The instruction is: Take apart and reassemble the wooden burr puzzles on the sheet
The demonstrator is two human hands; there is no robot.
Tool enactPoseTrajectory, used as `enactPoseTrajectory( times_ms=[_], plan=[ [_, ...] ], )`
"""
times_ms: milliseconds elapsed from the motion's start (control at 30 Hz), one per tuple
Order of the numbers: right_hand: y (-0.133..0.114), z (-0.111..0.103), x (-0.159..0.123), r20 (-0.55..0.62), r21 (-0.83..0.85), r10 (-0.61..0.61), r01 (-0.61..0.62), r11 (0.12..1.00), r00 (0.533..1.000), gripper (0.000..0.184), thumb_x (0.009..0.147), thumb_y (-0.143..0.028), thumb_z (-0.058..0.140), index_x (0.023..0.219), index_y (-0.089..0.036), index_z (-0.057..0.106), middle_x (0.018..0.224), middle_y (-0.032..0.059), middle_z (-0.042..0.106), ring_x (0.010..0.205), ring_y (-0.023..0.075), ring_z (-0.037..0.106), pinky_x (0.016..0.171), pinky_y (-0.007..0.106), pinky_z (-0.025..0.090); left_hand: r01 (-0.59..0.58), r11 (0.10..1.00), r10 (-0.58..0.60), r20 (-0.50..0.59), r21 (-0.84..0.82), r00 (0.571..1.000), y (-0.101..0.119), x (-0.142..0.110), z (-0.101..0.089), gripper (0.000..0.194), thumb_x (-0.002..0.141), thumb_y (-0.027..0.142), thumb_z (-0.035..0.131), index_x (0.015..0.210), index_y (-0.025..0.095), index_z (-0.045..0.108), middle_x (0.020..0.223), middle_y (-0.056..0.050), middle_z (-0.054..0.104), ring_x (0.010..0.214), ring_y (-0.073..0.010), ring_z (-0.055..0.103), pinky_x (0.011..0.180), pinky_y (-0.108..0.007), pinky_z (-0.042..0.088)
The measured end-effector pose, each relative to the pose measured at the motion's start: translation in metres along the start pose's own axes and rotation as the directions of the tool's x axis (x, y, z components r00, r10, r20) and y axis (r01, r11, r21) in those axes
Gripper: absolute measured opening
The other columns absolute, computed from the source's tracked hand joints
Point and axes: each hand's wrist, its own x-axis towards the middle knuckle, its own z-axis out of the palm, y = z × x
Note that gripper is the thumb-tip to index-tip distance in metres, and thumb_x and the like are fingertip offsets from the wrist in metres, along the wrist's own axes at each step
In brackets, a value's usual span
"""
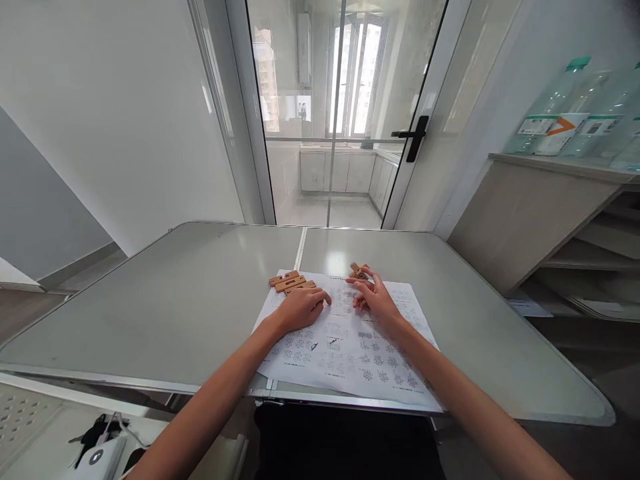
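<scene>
Sheet of printed diagrams (350, 340) spread out on the table (150, 300), below both hands. Left hand (303, 308) palm down on the sheet, fingers loosely bent, thumb apart from the forefinger, nothing seen between. Just beyond those knuckles, loose wooden pieces (290, 284), some with notches or slots, lying side by side at the sheet's far corner. Right hand (376, 300) with fingers spread apart, not closed around anything visible. Just beyond its fingertips, a smaller wooden cluster (357, 269), partly hidden; cannot tell if touched or merely neared, nor whether joined or only heaped. Early going, by the look of it: at most a few pieces brought together past the right fingertips, the larger share separate near the left hand. Left to do, as a judgement: fitting those loose pieces to the cluster, following the diagrams.
</scene>
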Motion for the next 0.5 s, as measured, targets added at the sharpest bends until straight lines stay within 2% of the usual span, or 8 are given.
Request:
enactPoseTrajectory(
  times_ms=[267,500],
  plan=[
    [0.0011,-0.002,0.0012,0.012,0.004,-0.009,0.009,1.0,1.0,0.055,0.091,-0.038,0.069,0.141,-0.03,0.047,0.139,0.0098,0.069,0.058,0.014,0.067,0.053,0.032,0.059,0.0,1.0,0.0,0.0,0.008,1.0,-0.0012,0.0,0.0013,0.032,0.095,0.01,0.049,0.107,0.023,0.076,0.108,-0.004,0.08,0.088,-0.021,0.073,0.079,-0.031,0.052],
    [-0.0061,0.0014,-0.0032,-0.003,-0.02,-0.006,0.006,1.0,1.0,0.051,0.089,-0.04,0.07,0.136,-0.028,0.054,0.133,0.0092,0.072,0.058,0.0114,0.065,0.056,0.03,0.055,0.006,1.0,-0.006,-0.009,-0.013,1.0,-0.001,0.0,0.0019,0.032,0.095,0.011,0.049,0.107,0.024,0.076,0.106,-0.004,0.08,0.088,-0.0206,0.072,0.081,-0.031,0.053]
  ],
)
